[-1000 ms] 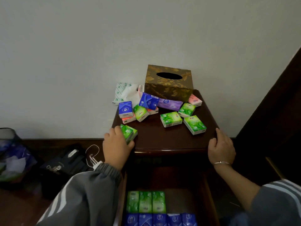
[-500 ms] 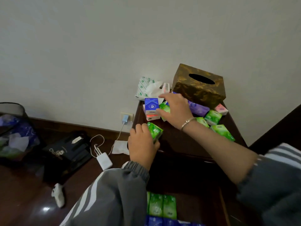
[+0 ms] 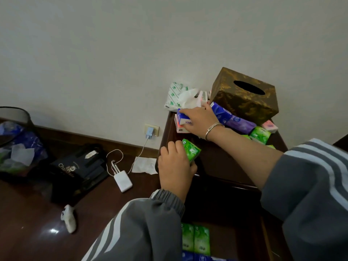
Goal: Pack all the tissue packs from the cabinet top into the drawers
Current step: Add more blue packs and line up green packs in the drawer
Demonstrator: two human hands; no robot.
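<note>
Left hand: my left hand point(image 3: 175, 166) is curled round a green pack point(image 3: 191, 150), fingers over its top and thumb underneath, at the front left corner of the cabinet top point(image 3: 216, 159).
Right hand: my right hand point(image 3: 199, 119) reaches across to the back left, fingers folded over a blue pack point(image 3: 183, 117) and thumb on its near side.
Under the blue pack: it lies on a pink-and-white pack point(image 3: 178, 128), so I should lift straight up or the lower one may slide with it.
Still on top: a purple pack point(image 3: 239, 122), more green packs point(image 3: 260, 134) and a small pink one point(image 3: 270, 126) lie in front of the brown tissue box point(image 3: 244, 98).
Drawer: the drawer point(image 3: 237, 242) stands open below me, with green packs point(image 3: 195, 240) and a blue row already lined up inside.
Weight: I judge these packs very light, so one in each hand is easy.
Feel: soft tissue in glossy film, so they give under pressure and can slip.
Where to hold: across the two long sides, with a light squeeze so the pack is not crushed.
Risk: the green pack sits at the very edge and could drop to the floor if my grip loosens.
</note>
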